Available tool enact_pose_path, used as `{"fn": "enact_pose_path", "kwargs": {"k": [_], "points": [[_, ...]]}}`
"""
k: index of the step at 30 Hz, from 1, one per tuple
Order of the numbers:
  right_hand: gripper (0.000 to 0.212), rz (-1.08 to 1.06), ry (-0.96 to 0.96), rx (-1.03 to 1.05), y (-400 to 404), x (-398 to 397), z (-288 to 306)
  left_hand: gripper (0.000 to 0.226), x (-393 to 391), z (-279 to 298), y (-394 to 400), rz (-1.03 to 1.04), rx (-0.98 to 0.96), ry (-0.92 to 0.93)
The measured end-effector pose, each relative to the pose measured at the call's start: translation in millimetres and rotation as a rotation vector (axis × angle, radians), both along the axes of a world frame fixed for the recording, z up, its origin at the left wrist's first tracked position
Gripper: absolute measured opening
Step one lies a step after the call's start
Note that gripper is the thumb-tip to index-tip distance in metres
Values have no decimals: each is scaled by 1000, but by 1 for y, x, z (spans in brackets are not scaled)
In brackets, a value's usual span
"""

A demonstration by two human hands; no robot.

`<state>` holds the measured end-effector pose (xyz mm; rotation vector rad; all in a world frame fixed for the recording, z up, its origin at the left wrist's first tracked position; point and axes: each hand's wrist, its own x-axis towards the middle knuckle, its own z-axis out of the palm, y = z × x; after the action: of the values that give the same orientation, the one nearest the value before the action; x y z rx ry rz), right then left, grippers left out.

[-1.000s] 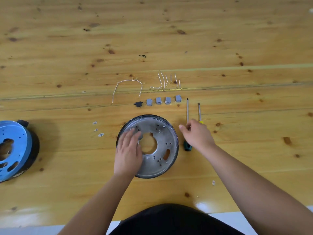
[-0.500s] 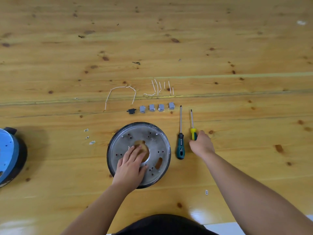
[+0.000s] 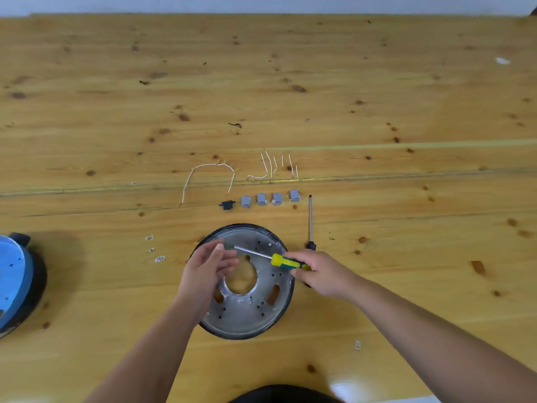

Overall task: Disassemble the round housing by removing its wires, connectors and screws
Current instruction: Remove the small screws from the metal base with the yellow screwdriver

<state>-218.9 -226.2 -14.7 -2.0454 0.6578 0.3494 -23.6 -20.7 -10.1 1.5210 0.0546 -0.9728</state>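
Round housing (image 3: 247, 312) flat on table (image 3: 377, 82), directly before person. Right hand (image 3: 321, 273) grips yellow screwdriver (image 3: 273, 258) over housing, likely aiming at screw. Left hand (image 3: 207, 267) relaxed, empty, above housing's left side, ready to steady. Wires (image 3: 270, 167), connectors (image 3: 270, 198) beyond housing.

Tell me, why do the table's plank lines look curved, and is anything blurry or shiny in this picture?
Head view: the wide-angle lens bends the seams of the table. The left hand is smeared with motion blur, while the right hand and its yellow screwdriver are sharper. A white glare patch sits on the near edge, and the blue reel casts a soft shadow.
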Motion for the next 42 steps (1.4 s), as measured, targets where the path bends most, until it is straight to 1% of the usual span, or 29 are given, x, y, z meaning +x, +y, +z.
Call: {"fn": "enact_pose_path", "kwargs": {"k": [6,9,11,14,15,17,20,22,24,26,28,32,33,35,36,37,42], "points": [[44,139,64,-34,-4,9,9,25,-5,0,12,-52,-2,16],[43,165,74,-25,-5,13,12,21,-7,-2,16,-67,-4,15],[40,142,62,3,-8,17,16,19,-6,-4,18,-76,-4,27],[31,-25,-17,88,-17,19,22,18,-6,-7,22,-52,6,59],[27,-120,-54,155,-19,21,23,17,-7,-8,23,-38,6,72],[21,-360,-147,355,-19,24,25,17,-11,-9,22,-18,-3,104],[26,-696,-258,603,-10,35,22,17,-20,-10,18,21,-40,155],[32,-785,-265,668,-4,41,18,16,-26,-10,14,39,-54,164],[44,-794,-234,664,-1,44,15,13,-32,-10,9,13,-58,131],[54,-807,-217,638,-2,43,13,11,-35,-9,5,-48,-37,70],[55,-818,-224,611,-5,41,10,9,-37,-8,1,-156,55,-71],[47,-767,-229,508,-9,34,9,12,-37,-16,5,-469,327,-623],[46,-758,-232,481,-12,34,9,19,-35,-20,7,-573,386,-771],[46,-748,-248,429,-21,33,12,45,-31,-28,9,-801,502,-1011],[44,-737,-260,394,-26,33,14,55,-30,-31,9,-880,555,-1072],[42,-724,-273,352,-32,34,18,62,-28,-32,8,-930,596,-1094],[44,-652,-335,138,-53,43,34,86,-27,-38,2,-1040,723,-1050]]}}
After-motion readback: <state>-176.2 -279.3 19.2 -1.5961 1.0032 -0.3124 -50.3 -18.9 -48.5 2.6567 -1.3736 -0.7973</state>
